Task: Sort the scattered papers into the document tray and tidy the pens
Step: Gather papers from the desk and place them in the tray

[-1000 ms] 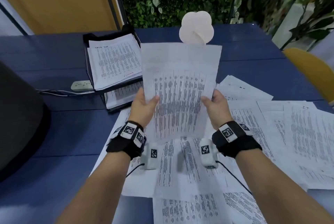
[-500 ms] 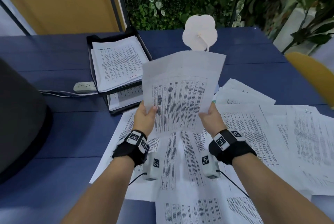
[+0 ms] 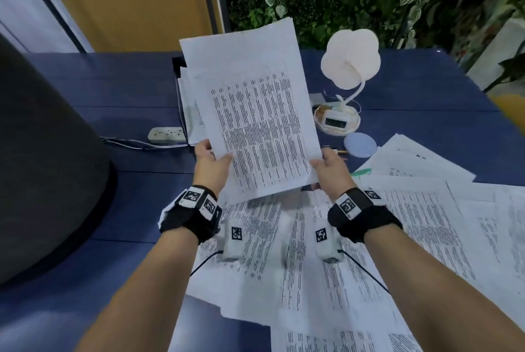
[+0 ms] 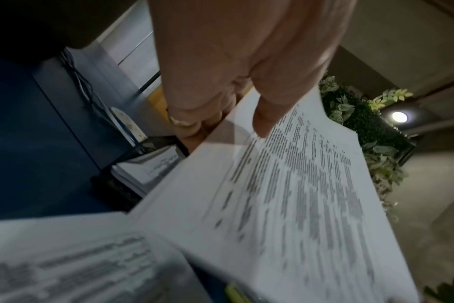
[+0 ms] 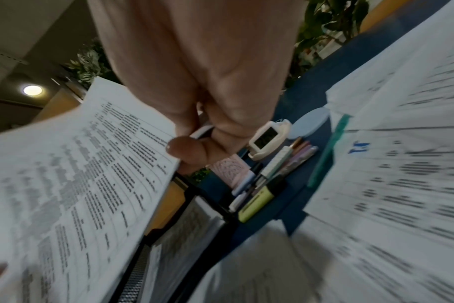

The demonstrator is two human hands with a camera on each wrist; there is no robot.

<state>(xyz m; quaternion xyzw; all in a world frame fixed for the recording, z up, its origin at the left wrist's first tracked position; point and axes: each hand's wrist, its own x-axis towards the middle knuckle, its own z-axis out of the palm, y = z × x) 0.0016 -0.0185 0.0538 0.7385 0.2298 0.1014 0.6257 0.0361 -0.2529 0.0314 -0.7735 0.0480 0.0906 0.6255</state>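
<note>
both hands hold one printed sheet [image 3: 255, 113] in mid-frame of the head view, raised off the table [image 3: 127, 87] and tipped toward the upper centre. the left hand [image 3: 211, 162] pinches its lower left edge, thumb on the printed face and fingers curled behind; the left wrist view shows that thumb [image 4: 267, 114] pressed on the page. the right hand [image 3: 331, 165] grasps the lower right corner the same way, and in the right wrist view its thumb [image 5: 184, 148] lies along the paper's edge.

the document tray [image 3: 179, 67] is almost wholly hidden behind the sheet in the head view; only a black corner and a strip of filed pages show left of centre. the left wrist view shows its mesh wall [image 4: 117, 184] just under the sheet's near edge, with paper already in it.

the step in hand looks like laying this sheet into the tray. to do it well, i judge the page should be kept taut between both pinches, its far edge lowered onto the filed stack first, squared to the tray's walls, and let go only once it rests flat; a loose sheet may curl or slide out.

many scattered papers [image 3: 326, 266] cover the lower right of the head view. the pens [image 5: 280, 170] lie bunched beside a yellow highlighter [image 5: 257, 204] in the centre of the right wrist view, untouched.
</note>
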